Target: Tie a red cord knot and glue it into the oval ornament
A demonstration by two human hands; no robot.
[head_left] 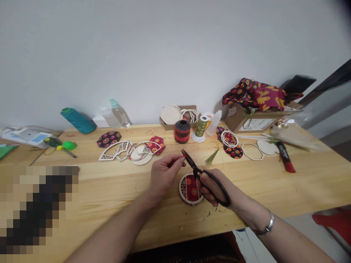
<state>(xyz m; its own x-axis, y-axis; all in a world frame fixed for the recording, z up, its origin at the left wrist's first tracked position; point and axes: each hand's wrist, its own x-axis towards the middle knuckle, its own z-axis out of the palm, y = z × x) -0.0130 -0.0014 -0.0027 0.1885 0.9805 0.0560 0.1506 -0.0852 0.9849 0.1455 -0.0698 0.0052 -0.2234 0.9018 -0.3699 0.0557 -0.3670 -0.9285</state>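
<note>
My right hand [212, 188] grips black scissors [204, 175] by their handles, blades pointing up and left. My left hand [164, 173] is pinched closed just at the blade tips, holding something too small to make out. Under both hands lies a round wooden-framed piece with red patterned fabric [188, 188] on the wooden table [109, 186]. A small green tassel [212, 157] lies just beyond the scissors.
Wooden frames and fabric-covered pieces [131, 149] lie at centre left. Black thread spool [182, 131], green spool [201, 127], teal spool [78, 120], bottles, cardboard box with patterned fabric [255, 106] line the back. A red-and-black knife [285, 157] lies right.
</note>
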